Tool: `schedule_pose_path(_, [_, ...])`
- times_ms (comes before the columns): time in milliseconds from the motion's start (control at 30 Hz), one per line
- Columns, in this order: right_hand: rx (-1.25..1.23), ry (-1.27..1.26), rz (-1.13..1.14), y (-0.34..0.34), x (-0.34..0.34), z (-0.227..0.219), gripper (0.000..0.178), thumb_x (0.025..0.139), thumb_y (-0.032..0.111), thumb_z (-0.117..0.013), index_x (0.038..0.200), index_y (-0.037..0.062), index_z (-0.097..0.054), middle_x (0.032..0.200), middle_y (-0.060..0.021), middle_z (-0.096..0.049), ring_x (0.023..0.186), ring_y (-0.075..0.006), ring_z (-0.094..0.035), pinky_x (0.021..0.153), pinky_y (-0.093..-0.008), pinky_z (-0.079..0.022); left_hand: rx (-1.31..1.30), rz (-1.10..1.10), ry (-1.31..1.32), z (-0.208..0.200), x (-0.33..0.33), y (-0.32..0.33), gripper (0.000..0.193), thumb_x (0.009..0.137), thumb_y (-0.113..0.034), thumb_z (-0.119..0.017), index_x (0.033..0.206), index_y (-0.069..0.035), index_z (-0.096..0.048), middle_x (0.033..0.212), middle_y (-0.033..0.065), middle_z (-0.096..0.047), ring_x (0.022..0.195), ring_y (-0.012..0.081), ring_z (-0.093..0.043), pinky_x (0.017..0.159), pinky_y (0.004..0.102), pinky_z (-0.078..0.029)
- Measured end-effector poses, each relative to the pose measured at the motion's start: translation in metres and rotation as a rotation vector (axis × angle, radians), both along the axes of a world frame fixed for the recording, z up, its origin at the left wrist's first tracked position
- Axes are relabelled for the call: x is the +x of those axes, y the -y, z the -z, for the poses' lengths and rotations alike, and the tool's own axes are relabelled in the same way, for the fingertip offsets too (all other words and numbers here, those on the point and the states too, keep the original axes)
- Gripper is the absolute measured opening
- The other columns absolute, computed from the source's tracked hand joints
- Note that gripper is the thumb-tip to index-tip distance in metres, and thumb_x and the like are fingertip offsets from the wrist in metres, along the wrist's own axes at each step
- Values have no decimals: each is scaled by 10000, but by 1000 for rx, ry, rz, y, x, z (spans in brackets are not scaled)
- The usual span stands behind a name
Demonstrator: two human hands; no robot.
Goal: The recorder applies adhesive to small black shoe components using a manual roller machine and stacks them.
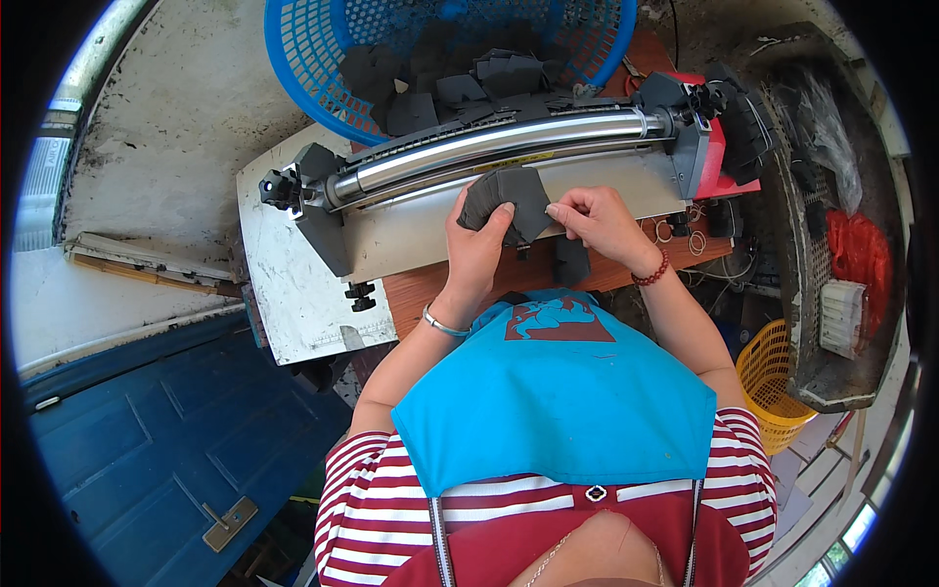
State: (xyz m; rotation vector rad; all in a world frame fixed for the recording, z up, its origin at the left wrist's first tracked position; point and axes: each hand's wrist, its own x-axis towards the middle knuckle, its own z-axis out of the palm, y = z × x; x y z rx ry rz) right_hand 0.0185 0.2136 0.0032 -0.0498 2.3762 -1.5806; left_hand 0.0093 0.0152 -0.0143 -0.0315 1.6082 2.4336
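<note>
My left hand (476, 235) is closed round a fanned stack of dark grey flat pieces (509, 199), thumb on the front and fingers behind. With finger and thumb pinched together, my right hand (599, 225) grips the right corner of the front piece in the stack. Just behind both hands is a roller machine (509, 147) with a long shiny metal roller and a pale feed plate (411, 230). Another dark piece (571, 262) hangs at the table's front edge, below my right hand. What the pieces are made of, I cannot tell.
Behind the roller stands a blue plastic basket (293, 73) holding many loose dark pieces. Rubber bands (696, 243) hang at the table's right side. A yellow basket (773, 382) sits low at the right, near a dirty trough (831, 382). A blue door (176, 430) is at the left.
</note>
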Motion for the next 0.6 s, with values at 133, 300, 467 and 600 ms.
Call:
schedule_pose_path(133, [-97,176,20,-5,-1,2,272,936,269,-620,774,50,-633,588,34,-563,468,-15,-455,421,-181,-351,25,-9,45,0,1,1,306,879,-8,-585,1182,4,-540,1055,58,-619,942,115,-593,857,269,-498])
schedule_pose_path(300, [-139,201,-7,-6,-1,0,278,935,279,-625,774,51,-631,589,29,-569,464,-12,-453,414,-171,-343,34,0,48,-2,0,3,268,880,-13,-587,1145,-4,-555,1037,54,-624,925,111,-595,837,272,-508])
schedule_pose_path(467, [-97,157,26,2,1,3,271,918,289,-648,799,46,-655,601,22,-590,458,-17,-465,407,-177,-343,62,-4,28,-2,2,2,265,886,-11,-585,1148,-10,-548,1039,50,-620,927,114,-591,838,271,-505])
schedule_pose_path(600, [-47,145,62,5,3,-1,259,907,282,-661,813,40,-664,606,19,-596,458,-19,-469,404,-180,-342,100,-36,31,-2,3,1,225,882,-9,-590,1106,-10,-602,1034,51,-647,936,129,-608,853,284,-494])
